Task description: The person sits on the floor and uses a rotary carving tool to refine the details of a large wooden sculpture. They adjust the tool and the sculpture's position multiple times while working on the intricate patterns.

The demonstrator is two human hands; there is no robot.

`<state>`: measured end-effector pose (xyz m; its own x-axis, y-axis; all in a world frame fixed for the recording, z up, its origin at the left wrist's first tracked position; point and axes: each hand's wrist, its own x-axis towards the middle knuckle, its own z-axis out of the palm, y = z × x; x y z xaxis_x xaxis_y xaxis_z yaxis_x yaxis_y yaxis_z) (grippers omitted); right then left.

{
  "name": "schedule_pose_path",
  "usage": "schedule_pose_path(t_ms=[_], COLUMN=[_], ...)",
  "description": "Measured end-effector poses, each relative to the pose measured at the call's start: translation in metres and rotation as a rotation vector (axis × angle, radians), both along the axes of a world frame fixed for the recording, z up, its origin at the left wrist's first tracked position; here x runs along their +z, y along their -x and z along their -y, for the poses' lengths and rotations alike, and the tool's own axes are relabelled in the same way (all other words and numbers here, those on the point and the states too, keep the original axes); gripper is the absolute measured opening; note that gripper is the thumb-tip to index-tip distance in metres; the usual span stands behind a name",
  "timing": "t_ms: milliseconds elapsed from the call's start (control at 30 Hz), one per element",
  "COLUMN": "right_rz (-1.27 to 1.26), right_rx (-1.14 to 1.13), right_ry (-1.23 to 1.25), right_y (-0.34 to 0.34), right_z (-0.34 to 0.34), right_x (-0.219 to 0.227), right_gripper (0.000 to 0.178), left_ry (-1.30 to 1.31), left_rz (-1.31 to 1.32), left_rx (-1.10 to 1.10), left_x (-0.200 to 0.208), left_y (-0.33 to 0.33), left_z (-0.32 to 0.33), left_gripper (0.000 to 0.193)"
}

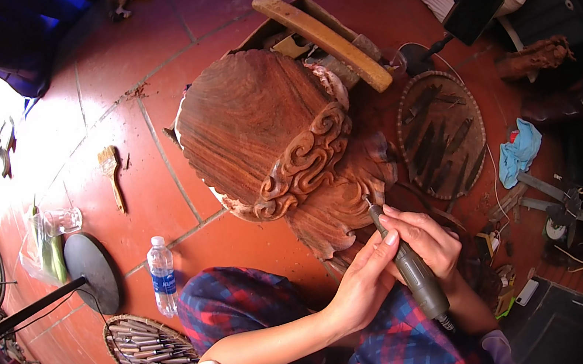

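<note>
Both of my hands close on the grey rotary tool (414,269): my right hand (430,241) wraps its body, my left hand (365,280) pinches it from the side near the front. Its thin bit touches the lower edge of the wooden carving (262,134), just under the scrolled band, over my checked lap. A water bottle (162,274) stands on the tiled floor (159,193) to my left.

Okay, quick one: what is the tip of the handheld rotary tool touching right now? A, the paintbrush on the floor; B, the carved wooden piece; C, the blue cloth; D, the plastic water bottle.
B: the rotary tool, gripped by the right hand and steadied by the left hand, has its tip against the carved wooden piece.
</note>
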<state>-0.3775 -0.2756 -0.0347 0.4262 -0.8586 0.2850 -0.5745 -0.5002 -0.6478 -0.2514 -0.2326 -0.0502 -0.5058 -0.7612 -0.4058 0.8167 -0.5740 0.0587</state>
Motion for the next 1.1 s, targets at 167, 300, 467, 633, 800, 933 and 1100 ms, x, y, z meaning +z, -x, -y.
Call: schedule_pose_path(t_ms=[167, 300, 467, 633, 800, 933, 1100], right_rz=[-0.005, 0.002, -0.013, -0.032, -0.029, -0.008, 0.077], right_rx=[0.008, 0.016, 0.028, 0.03, 0.039, 0.042, 0.048], right_ry=[0.018, 0.005, 0.007, 0.013, -0.014, -0.046, -0.02], right_y=[0.001, -0.002, -0.003, 0.0, 0.0, -0.003, -0.007], right_z=[0.008, 0.016, 0.016, 0.006, -0.001, -0.005, -0.005], right_x=[0.0, 0.004, 0.004, 0.003, 0.004, 0.006, 0.006], right_gripper=[0.035, 0.035, 0.034, 0.032, 0.03, 0.03, 0.032], left_ry=[0.019, 0.019, 0.015, 0.004, -0.011, 0.008, 0.051], left_rz=[-0.011, 0.001, -0.047, -0.036, 0.013, 0.016, 0.044], left_rx=[0.005, 0.041, 0.04, 0.017, 0.001, -0.023, -0.032], left_x=[-0.004, -0.001, -0.001, 0.0, -0.002, -0.002, -0.001], left_y=[0.002, 0.002, 0.0, 0.0, 0.001, -0.004, -0.007], left_z=[0.005, 0.011, 0.012, 0.003, -0.007, -0.012, -0.016], left_gripper=[0.042, 0.039, 0.034, 0.034, 0.041, 0.043, 0.043])
